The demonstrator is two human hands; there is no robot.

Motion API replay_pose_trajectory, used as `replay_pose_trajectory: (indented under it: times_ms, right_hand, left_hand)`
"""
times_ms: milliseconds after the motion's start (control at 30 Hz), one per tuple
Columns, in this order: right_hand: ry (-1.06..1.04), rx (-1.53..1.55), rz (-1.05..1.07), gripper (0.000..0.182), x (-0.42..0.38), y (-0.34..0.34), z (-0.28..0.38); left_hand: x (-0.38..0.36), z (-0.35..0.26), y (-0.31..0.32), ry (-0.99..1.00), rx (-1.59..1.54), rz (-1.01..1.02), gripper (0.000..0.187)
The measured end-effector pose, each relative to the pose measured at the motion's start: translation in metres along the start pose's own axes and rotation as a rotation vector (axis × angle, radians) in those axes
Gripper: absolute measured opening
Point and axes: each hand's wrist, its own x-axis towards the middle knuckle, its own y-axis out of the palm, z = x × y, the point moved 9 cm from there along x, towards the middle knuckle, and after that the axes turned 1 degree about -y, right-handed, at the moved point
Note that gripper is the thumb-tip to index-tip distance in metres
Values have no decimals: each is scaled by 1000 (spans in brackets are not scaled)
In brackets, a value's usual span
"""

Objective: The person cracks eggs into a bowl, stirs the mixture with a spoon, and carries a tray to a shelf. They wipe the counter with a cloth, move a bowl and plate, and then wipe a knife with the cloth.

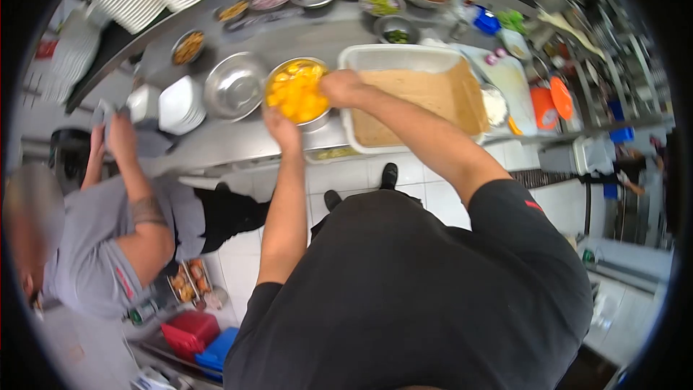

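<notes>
Metal bowl (316, 124) of yellow-orange contents, apparently egg yolks (297, 92), sat upper centre of the frame on the steel surface (234, 143), near its front edge. Left hand (280, 128) touched the bowl's lower-left side; could not tell whether its grip pinched the rim or merely braced it. Right hand (341, 89) was curled at the bowl's right rim; blur and angle hid whether it pinched a utensil.

Risks, as judged: an uneven push from the right could tilt the bowl if the left only braced it, slopping contents over the edge. Splashes could reach the white tub (397, 58), just right, or the wider metal bowl (237, 87), just left.
</notes>
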Motion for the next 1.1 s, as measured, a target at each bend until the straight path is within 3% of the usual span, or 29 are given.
replay_pose_trajectory:
  times_ms: [33,100,200,300,400,533,633,1100]
  right_hand:
    - [-59,95,-34,22,-3,-7,2]
    - [75,88,-176,22,-12,-27,-9]
    - [7,17,9,22,-14,-9,3]
    - [46,31,-39,23,-23,-23,-1]
    - [37,66,-44,23,-18,-21,3]
    - [80,52,-130,24,-15,-22,-11]
    - [-15,57,-74,22,-17,-19,-5]
    - [46,-66,-96,20,-9,-23,-13]
  left_hand:
    - [1,1,2,27,-77,24,48]
    - [-1,6,6,40,-175,42,46]
    - [1,-1,7,32,-193,55,43]
    - [0,4,7,-3,-220,60,43]
    - [5,1,3,83,-104,38,44]
    - [1,7,1,1,-184,46,44]
    - [3,4,3,1,-123,17,44]
    - [6,12,1,24,-111,22,42]
